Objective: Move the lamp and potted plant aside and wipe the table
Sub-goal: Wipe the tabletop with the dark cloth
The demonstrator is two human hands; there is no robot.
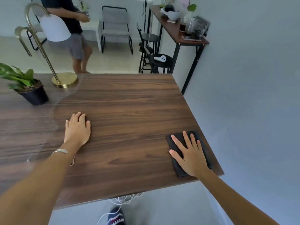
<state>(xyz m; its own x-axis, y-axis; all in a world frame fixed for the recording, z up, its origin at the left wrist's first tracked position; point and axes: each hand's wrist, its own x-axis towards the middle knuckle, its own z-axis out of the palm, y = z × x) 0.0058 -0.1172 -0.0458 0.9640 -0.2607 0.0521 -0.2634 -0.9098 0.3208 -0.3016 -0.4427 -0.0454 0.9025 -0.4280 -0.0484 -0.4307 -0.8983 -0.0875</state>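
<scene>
Dark wood table (126, 101), grey wall at rt. Brass lamp (64, 79) + potted plant (30, 90) far-left. Right hand (190, 153) flat, splayed on black cloth (178, 138) nr rt edge; left hand (78, 127) flat, empty.

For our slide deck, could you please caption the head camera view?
Right hand flat on black cloth near table edge; left hand rests bare.
</scene>
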